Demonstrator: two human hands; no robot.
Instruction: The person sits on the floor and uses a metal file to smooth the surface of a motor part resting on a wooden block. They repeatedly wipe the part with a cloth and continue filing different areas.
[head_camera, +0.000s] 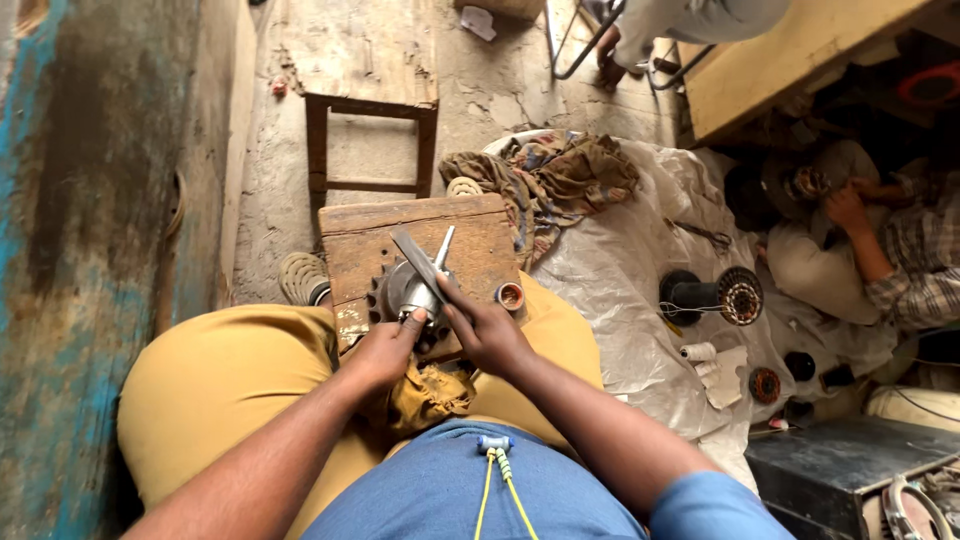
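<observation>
The left hand (385, 348) is curling closed around the near side of a round metal motor part (408, 293), thumb pressing on its top, steadying it on a small wooden block (480, 240) that is resting between the person's knees. The right hand (484, 330) is closing its fingers around the handle end of a flat metal blade (422, 264), which is slanting up and away from the hand across the top of the motor part; a second thin metal strip is crossing it, pointing away from the person. The motor part is sitting just ahead of both hands, touching the left one, with the right hand just beside it. A small roll of tape (510, 296) is lying on the block just beyond the right hand's knuckles. A crumpled yellowish rag (430, 392) is bunching in the lap directly below the hands.

Further out, a wooden stool (370, 110) is standing beyond the block. To the right, a heap of brown cloth (560, 175) is lying on a pale plastic sheet (620, 260), which is also carrying a dark wound motor coil (725, 296), a white spool (698, 352) and smaller round parts. No open container is showing its contents clearly. At the far right, another person's hand (848, 208) is working on something dark.
</observation>
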